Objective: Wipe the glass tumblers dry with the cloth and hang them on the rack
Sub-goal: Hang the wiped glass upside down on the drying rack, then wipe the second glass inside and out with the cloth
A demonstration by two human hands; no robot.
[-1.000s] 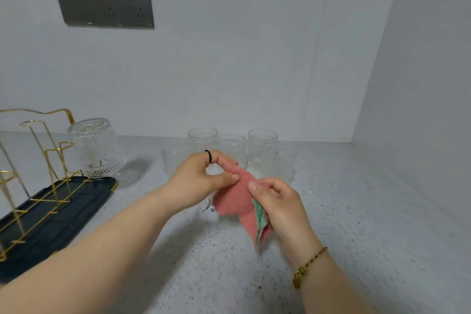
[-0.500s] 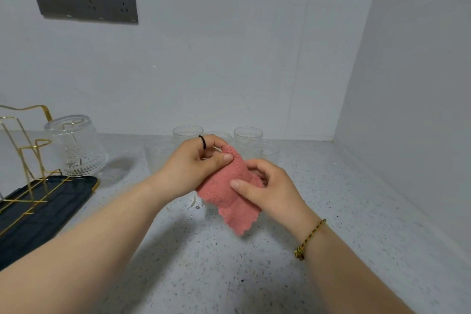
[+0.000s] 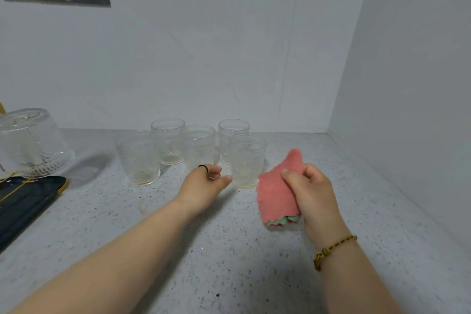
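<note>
Standing upright on the speckled surface (image 3: 229, 250), the nearest ribbed glass tumbler (image 3: 246, 160) sits just right of the left hand (image 3: 204, 183), whose grip is spread and empty (thumb almost touching glass). Right of that tumbler, the right hand (image 3: 309, 192) bunches the fuzzy pink cloth (image 3: 276, 192).

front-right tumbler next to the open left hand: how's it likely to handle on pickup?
The front-right tumbler looks like rigid, embossed glass: probably fragile, and heavy for its size. The pattern may aid grip, though it could be slippery if wet. Upright with straight sides, it seems unlikely to tip. The left hand is open beside it.
</note>
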